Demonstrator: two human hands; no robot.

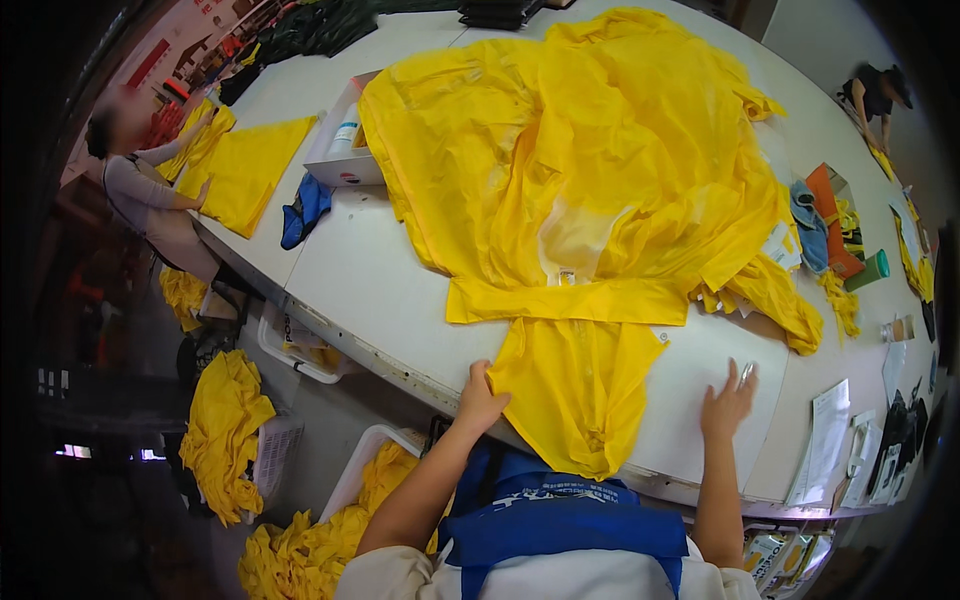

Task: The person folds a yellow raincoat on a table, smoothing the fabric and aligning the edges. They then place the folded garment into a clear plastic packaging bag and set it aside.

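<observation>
A thin yellow hooded jacket (640, 150) lies spread over the white table in front of me. Its hood (575, 390) points toward me, and the tip hangs down at the table's front edge. My left hand (483, 402) pinches the hood's left edge between thumb and fingers. To the right of the hood, my right hand (727, 405) is raised over the bare tabletop, apart from the jacket. A small silvery tool (746, 374) shows at its fingers, possibly thread snips; motion blur hides its exact shape.
A box (345, 170) with a white bottle stands left of the jacket, beside a blue cloth item (306, 211). Papers (822, 440), a green cup (868, 270) and an orange box (832, 220) sit right. Baskets of yellow garments (225, 430) stand below left. Co-workers stand far left and far right.
</observation>
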